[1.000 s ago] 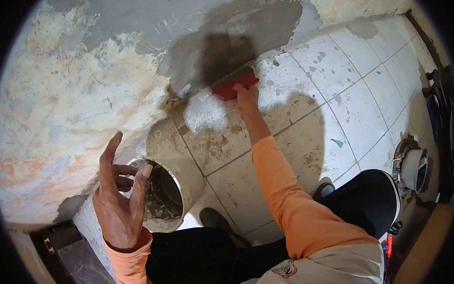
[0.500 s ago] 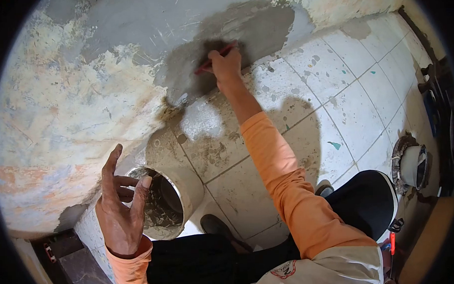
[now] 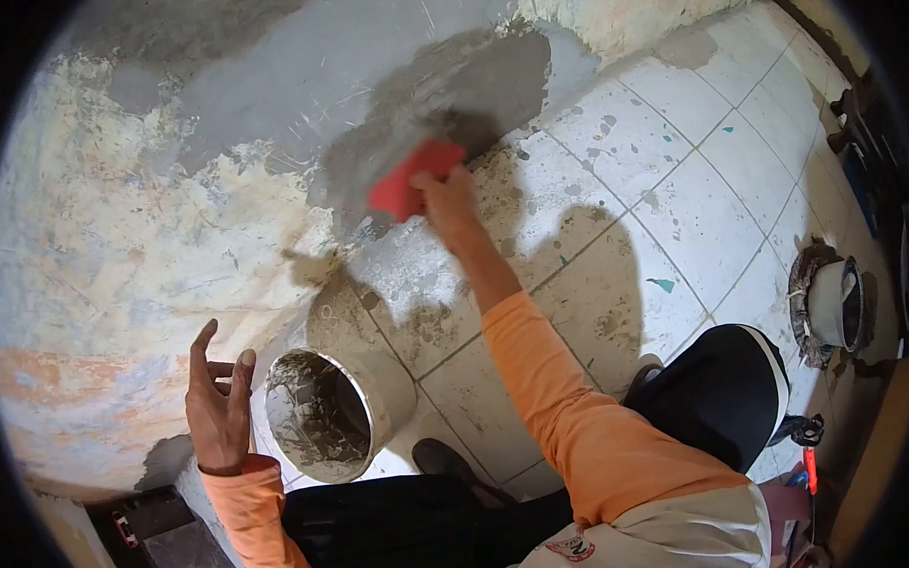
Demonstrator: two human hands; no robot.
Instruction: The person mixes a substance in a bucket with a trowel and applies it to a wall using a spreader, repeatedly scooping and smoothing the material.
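So the biggest thing in frame is the wall (image 3: 122,225), filling the whole left and upper part of the picture, all patchy and peeling, with a wet grey mortar patch (image 3: 438,94) near the top centre. To the right and lower right is the tiled floor (image 3: 692,216), white tiles speckled with dried grey splatter.

Bottom centre you can see the person's black trousers and orange sleeves. Sitting at the lower left centre, just beside the foot of the wall, is a round bucket (image 3: 329,414), its inside caked with grey mix. Over at the right edge of the frame there's a white pipe stub (image 3: 831,306) poking out of the floor.

The right hand (image 3: 447,206) is up at top centre, fingers clenched around a red trowel (image 3: 406,186), and the blade sits against the lower edge of the wet patch. The left hand (image 3: 216,402) hangs at lower left, just beside the bucket, fingers loose and spread, holding nothing.
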